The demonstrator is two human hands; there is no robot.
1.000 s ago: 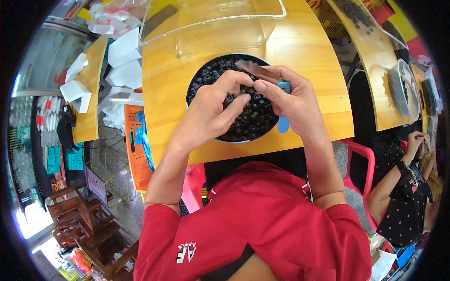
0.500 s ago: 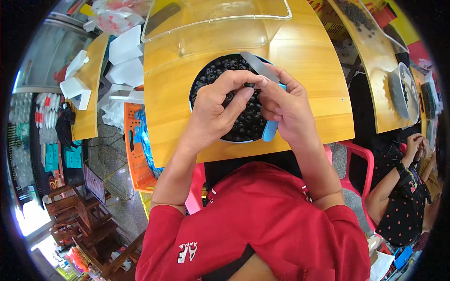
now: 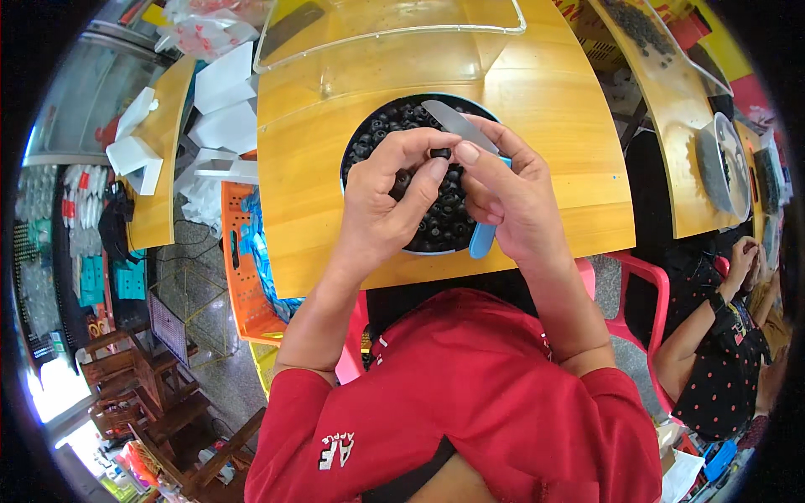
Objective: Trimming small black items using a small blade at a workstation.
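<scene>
Wooden table [image 3: 579,168] carries a clear tub [image 3: 402,63] toward its far edge and a round bowl [image 3: 465,102] of small dark pieces [image 3: 432,226] by its near edge. Left hand [image 3: 381,184] pinches one dark piece [image 3: 440,153] between thumb and forefinger, above the bowl. Right hand [image 3: 516,189] grips a blue-handled knife [image 3: 461,123], blade slanting over the bowl's far side.

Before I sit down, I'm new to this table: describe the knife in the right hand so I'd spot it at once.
On the yellow-brown wooden table, find the round bowl of small black pieces. Over it, the right hand grips the knife, blade slanting up and left. Its bright blue handle and pale grey blade set it apart from the dark pieces below.
</scene>
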